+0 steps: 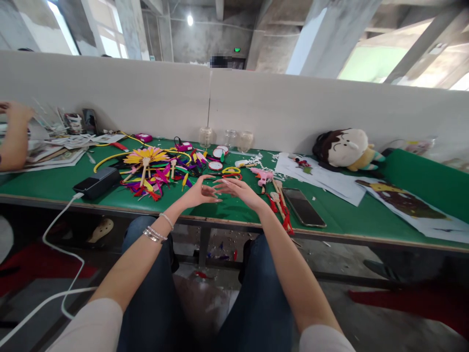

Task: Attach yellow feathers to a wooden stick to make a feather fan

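Note:
Over the front part of the green table [227,212], my left hand [200,191] and my right hand [242,190] face each other with fingertips close together or touching. Both have their fingers extended and apart, and I see nothing held in either. Just beyond them lie scissors with yellow handles [231,170] and a pink glue gun [263,176]. To the left is a heap of colourful feathers [163,178], topped by a yellow feather fan on a wooden handle [145,164]. Wooden sticks with red tassels [281,203] lie right of my right hand.
A phone [304,208] lies at the right, near papers [322,178] and a plush doll [348,149]. A black box with a white cable [97,183] sits at the left edge. Glass jars [230,138] stand against the partition. Another person's arm [14,134] is far left.

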`<action>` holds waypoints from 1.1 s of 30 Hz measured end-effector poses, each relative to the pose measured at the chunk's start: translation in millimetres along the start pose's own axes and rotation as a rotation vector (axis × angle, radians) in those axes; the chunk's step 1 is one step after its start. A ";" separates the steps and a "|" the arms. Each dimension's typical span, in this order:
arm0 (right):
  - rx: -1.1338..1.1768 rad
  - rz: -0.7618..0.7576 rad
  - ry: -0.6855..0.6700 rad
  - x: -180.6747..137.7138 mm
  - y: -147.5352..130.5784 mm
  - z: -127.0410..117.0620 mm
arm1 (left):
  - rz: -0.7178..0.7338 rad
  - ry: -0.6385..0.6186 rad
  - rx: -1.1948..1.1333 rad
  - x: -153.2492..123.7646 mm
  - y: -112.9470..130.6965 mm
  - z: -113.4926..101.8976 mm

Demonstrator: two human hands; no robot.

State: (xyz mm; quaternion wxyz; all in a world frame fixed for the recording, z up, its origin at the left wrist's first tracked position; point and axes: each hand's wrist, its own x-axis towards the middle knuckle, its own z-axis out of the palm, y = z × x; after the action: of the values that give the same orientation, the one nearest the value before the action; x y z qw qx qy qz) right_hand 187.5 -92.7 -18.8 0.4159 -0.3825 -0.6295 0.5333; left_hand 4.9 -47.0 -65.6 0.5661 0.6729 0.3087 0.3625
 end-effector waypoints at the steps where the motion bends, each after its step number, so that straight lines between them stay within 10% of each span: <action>1: 0.011 0.000 -0.005 0.6 0.6 0.4 | 0.004 0.002 -0.011 1.0 -1.0 0.6; 23: -0.006 0.045 -0.025 1.4 -0.2 2.1 | 0.027 0.128 0.285 2.3 3.9 0.4; 33: -0.142 -0.079 0.333 15.0 13.3 -22.6 | 0.025 0.213 0.153 2.7 8.5 -4.2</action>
State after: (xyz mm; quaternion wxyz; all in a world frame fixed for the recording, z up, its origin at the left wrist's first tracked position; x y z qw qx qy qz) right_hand 203.6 -68.9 -28.2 0.5067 -0.4691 -0.6026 0.4001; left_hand 2.9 -43.9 -56.5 0.4727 0.6756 0.3854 0.4141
